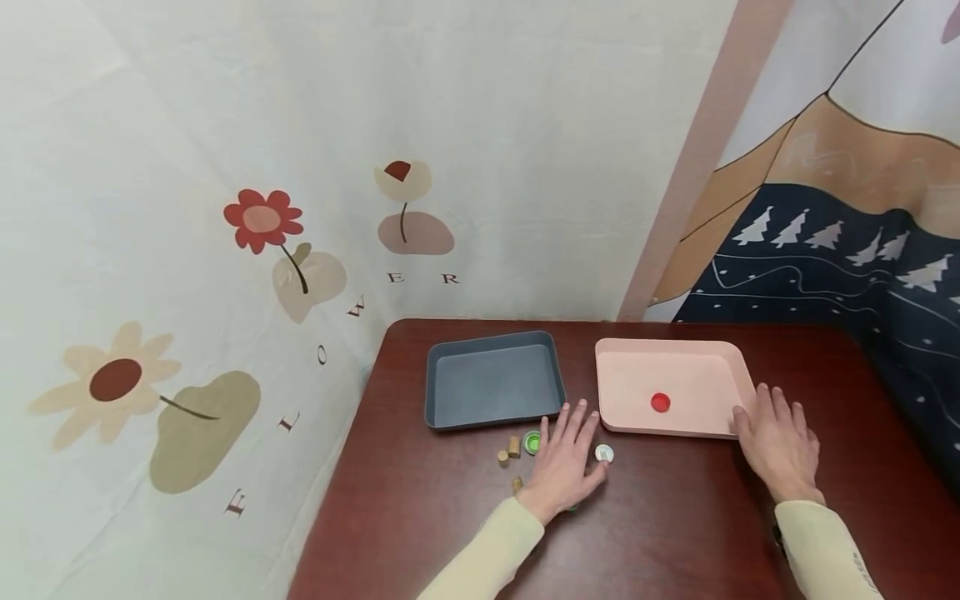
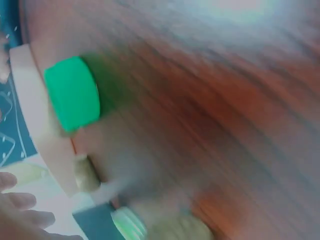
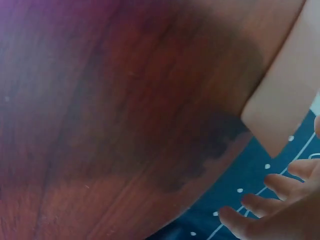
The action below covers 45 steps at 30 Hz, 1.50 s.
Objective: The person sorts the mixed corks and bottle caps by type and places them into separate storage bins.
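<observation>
My left hand (image 1: 562, 462) hovers with fingers spread over a scatter of small caps and corks. Left of its fingers lie a green cap (image 1: 532, 442), a cork (image 1: 513, 447) and a second cork (image 1: 503, 457). Another cork (image 1: 517, 484) sits by the wrist, and a white cap (image 1: 604, 453) lies just beyond the thumb. The left wrist view shows a bright green cap (image 2: 75, 92) close up, otherwise mostly hidden under the hand. My right hand (image 1: 780, 442), fingers extended, has its thumb at the right front corner of the pink tray (image 1: 705, 362). Inside that tray lies a red cap (image 1: 660, 402).
A dark blue-grey tray (image 1: 491, 375) stands to the left of the pink one, with a gap between them. Both are near the far edge of the brown table (image 1: 420, 517). A printed cloth (image 1: 525, 167) hangs behind the table.
</observation>
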{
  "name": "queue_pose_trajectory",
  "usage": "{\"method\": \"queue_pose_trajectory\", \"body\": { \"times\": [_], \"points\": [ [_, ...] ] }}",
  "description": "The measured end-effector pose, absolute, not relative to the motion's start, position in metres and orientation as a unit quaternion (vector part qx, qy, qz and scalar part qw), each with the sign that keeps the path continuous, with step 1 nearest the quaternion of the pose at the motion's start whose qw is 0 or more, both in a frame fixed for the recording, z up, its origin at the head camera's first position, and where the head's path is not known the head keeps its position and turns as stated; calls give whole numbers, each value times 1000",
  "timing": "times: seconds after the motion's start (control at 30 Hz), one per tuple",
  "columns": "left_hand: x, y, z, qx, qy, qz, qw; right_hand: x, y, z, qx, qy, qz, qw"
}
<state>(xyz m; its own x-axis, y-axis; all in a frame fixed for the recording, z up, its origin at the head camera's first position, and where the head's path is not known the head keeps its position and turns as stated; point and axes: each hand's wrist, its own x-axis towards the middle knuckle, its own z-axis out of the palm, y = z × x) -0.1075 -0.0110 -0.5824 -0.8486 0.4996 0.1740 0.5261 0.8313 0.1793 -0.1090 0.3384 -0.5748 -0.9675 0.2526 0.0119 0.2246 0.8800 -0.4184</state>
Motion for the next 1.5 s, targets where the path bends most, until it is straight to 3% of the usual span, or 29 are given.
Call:
{"method": "queue_pose_trajectory", "body": {
  "times": [0.27, 0.6, 1.5],
  "points": [
    [-97, -47, -576, -259, -947, -157, 102, -106, 343, -581, -119, -965, 232, -12],
    [-87, -83, -573, -235, -947, -188, 114, -102, 334, -585, -105, -967, 234, -5],
    [-68, -107, -572, -252, -929, -225, 152, -96, 299, -587, -79, -972, 223, -3]
  ]
}}
